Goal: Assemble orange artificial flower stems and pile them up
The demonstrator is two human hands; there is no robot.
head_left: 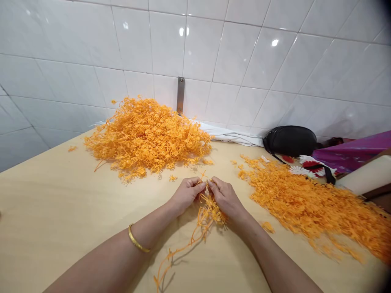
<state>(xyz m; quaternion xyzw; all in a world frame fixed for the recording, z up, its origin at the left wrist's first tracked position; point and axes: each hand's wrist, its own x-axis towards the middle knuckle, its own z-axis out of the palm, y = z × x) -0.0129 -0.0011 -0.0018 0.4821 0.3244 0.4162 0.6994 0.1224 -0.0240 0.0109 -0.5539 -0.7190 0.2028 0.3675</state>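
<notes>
Near the middle of the table, my left hand [188, 193] and my right hand [224, 196] almost meet, thumbs and fingers pinched. Between them they hold an orange plastic flower stem [210, 209], with small spidery blossoms bunched below the fingertips. A thin branching end of it trails over the tabletop toward the lower left. The exact spot where each hand pinches is partly hidden by the fingers. A gold bangle [136, 240] circles my left wrist.
A big heap of orange plastic flowers [149, 136] stands at the back left of the table [61, 211]. Another pile of orange pieces [308, 203] spreads along the right. Behind it sit a black bag [290, 140], white and red flowers [314, 166] and purple cloth [354, 152]. A tiled wall [204, 53] closes off the back.
</notes>
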